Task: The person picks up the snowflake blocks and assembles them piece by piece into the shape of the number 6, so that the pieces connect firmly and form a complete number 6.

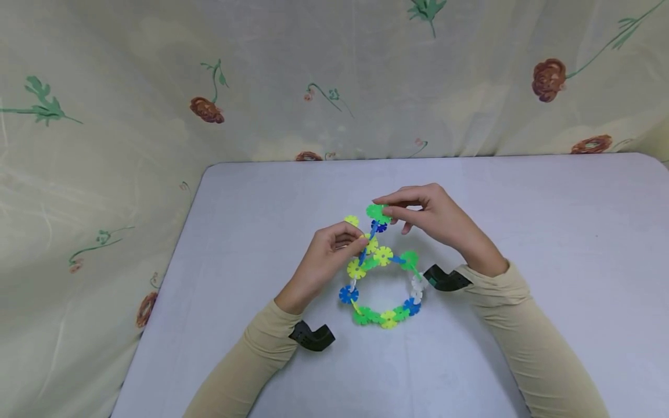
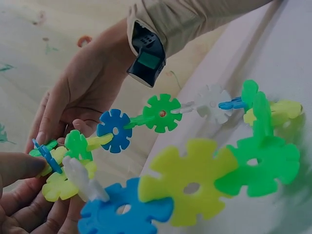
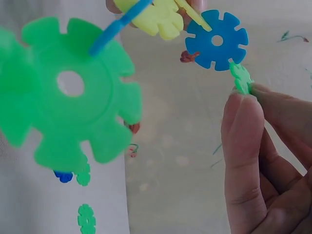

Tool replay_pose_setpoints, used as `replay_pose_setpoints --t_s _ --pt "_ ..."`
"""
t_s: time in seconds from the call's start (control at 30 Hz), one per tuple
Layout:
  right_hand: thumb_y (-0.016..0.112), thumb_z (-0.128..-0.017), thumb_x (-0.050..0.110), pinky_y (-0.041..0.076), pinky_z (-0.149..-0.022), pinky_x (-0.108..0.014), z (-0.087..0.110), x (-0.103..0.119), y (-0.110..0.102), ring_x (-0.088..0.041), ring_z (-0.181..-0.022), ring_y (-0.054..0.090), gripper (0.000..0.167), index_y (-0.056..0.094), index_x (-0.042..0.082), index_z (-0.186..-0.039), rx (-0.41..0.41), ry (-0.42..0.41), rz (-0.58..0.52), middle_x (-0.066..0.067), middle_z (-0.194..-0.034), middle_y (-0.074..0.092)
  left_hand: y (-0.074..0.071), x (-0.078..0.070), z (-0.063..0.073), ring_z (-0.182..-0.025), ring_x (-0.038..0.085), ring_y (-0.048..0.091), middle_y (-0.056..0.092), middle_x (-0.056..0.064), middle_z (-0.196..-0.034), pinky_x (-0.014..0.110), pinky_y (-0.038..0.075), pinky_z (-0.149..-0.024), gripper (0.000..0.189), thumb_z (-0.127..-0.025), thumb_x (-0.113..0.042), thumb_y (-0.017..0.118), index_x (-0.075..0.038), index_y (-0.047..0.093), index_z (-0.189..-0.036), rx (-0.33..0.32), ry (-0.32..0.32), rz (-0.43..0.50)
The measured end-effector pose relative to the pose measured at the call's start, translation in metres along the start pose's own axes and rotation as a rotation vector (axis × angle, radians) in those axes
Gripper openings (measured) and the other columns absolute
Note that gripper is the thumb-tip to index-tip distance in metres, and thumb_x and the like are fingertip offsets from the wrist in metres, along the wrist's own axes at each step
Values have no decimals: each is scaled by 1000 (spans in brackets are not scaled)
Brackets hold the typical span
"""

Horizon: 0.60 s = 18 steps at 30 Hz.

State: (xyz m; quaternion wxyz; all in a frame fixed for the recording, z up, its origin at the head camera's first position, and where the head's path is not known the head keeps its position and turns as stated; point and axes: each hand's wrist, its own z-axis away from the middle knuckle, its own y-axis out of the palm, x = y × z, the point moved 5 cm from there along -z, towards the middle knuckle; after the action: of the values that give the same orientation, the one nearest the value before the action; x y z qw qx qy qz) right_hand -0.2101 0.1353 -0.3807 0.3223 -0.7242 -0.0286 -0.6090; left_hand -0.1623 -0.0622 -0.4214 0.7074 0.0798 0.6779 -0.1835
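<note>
A closed ring of interlocking plastic flower discs (image 1: 388, 319) in green, yellow, blue and white is in front of me, with a short branch rising from its far left side. My left hand (image 1: 334, 252) pinches this branch near a blue disc and a yellow disc (image 1: 383, 255). At the branch's top, my right hand (image 1: 431, 212) pinches a green disc (image 1: 376, 211) between thumb and fingertips. The right wrist view shows that green disc (image 3: 241, 78) seen edge-on at the rim of a blue disc (image 3: 224, 41). Part of the branch is hidden behind the left fingers.
The ring is over a table with a white cover (image 1: 522, 232). A patterned curtain (image 1: 261, 87) hangs along the table's far and left sides. Black camera mounts (image 1: 312, 337) sit at both wrists, close to the ring.
</note>
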Motion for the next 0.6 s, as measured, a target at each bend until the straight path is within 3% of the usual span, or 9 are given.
replay_pose_setpoints --t_s 0.23,0.6 --pt "70 -100 17 65 -73 -31 1 -2 2 -18 -78 74 23 77 11 -121 20 17 -33 -9 -115 77 0 -1 1 -93 15 69 73 12 -103 27 60 -88 18 -103 -18 65 -1 70 -107 -3 16 -5" --pt "71 -98 10 65 -78 -29 0 0 4 -16 -77 77 21 77 6 -118 65 -2 -44 -12 -105 77 2 -1 2 -91 13 71 74 16 -104 26 61 -87 16 -103 -15 65 1 70 -105 -5 34 -39"
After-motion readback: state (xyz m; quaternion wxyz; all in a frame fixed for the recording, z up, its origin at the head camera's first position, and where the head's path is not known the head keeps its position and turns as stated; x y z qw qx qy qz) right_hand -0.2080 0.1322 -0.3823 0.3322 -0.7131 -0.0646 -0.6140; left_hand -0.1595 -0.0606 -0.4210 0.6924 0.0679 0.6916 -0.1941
